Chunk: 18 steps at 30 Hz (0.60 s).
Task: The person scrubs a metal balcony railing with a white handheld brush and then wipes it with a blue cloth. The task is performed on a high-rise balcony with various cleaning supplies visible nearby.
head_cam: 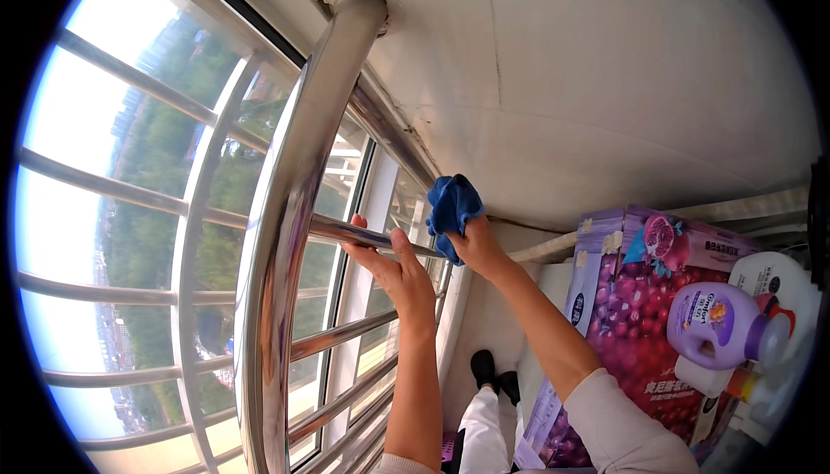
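Observation:
My left hand [399,276] is around a thin horizontal metal bar [350,231] of a guard railing, its thumb on the near side and a fingertip showing beyond the bar. Further along, close to the wall, my right hand [476,247] grips a crumpled blue cloth [454,208]. The cloth is at the far end of that same bar, and part of it hangs below my fingers. A thick shiny metal handrail [279,228] runs beside my left hand and enters the wall at the top.
Windows with outer security bars [130,192] are on the left. On the right, a printed cardboard box [622,318] stands under a purple Comfort bottle [713,325] and a white jug [765,273]. A pale wall [583,72] rises ahead; my dark shoes [483,367] are below.

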Tool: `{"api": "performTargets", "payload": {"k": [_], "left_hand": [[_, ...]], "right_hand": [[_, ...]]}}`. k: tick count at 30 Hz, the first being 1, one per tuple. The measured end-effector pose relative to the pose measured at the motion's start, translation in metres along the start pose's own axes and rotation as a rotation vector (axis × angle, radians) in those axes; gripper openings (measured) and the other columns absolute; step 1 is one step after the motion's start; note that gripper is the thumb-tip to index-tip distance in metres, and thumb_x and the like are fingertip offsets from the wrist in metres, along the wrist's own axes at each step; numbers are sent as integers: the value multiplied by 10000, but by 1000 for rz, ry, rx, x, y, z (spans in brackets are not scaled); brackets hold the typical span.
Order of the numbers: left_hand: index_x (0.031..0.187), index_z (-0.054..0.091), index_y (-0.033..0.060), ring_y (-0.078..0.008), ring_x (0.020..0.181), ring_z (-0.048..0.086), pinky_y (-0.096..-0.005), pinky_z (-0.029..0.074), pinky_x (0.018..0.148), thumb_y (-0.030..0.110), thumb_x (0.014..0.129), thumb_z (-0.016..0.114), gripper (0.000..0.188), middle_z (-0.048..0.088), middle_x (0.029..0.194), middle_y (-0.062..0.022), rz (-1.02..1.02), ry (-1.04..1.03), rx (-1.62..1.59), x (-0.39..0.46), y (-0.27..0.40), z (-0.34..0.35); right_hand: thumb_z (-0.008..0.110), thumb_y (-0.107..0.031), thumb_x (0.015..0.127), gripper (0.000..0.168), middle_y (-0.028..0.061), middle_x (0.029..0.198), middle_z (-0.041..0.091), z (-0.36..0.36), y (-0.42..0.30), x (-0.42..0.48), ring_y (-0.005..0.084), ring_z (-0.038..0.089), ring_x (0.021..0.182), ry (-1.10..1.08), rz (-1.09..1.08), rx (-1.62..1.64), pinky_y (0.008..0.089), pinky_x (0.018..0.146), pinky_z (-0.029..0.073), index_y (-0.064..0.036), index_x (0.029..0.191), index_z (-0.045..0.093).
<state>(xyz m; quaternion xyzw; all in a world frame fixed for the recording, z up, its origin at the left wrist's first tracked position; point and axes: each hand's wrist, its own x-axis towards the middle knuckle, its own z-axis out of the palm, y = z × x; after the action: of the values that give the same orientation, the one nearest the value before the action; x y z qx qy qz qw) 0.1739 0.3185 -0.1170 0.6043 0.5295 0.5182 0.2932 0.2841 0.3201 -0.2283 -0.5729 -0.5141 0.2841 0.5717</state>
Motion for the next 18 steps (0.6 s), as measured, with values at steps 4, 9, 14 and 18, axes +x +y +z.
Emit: {"api": "performTargets", "payload": {"k": [4,9,14,18], "left_hand": [[1439,-36,-1,-277,1333,207,-363,200,1068,146,970,423,673,199,1445,-192,-66,20,-91,1,5,-6],[1453,-60,61,-271,1343,184,-368,218,1060,139,972,399,670,149,1456,-184,-47,-19,-113,2,-2,0],[1406,116,61,-253,1292,264,-356,209,1057,132,969,393,522,229,1413,-183,-43,68,-78,0,0,0],[1418,101,67,-255,1305,246,-350,206,1053,112,958,413,557,209,1432,-176,-6,60,-5,1,-3,1]], "right_hand": [[631,-84,784,352,174,977,620,-7,-119,73,349,589,921,-46,-301,-22,404,854,461,-2,1112,534],[731,-177,683,372,166,899,592,30,-163,137,363,567,820,493,-448,-329,419,770,476,-34,990,575],[799,-162,571,487,121,911,574,38,-110,126,309,542,886,437,-314,-301,405,771,455,-30,981,573],[783,-150,620,476,168,1061,560,38,-32,89,345,524,997,255,-66,-293,418,865,442,-43,1034,575]]}}
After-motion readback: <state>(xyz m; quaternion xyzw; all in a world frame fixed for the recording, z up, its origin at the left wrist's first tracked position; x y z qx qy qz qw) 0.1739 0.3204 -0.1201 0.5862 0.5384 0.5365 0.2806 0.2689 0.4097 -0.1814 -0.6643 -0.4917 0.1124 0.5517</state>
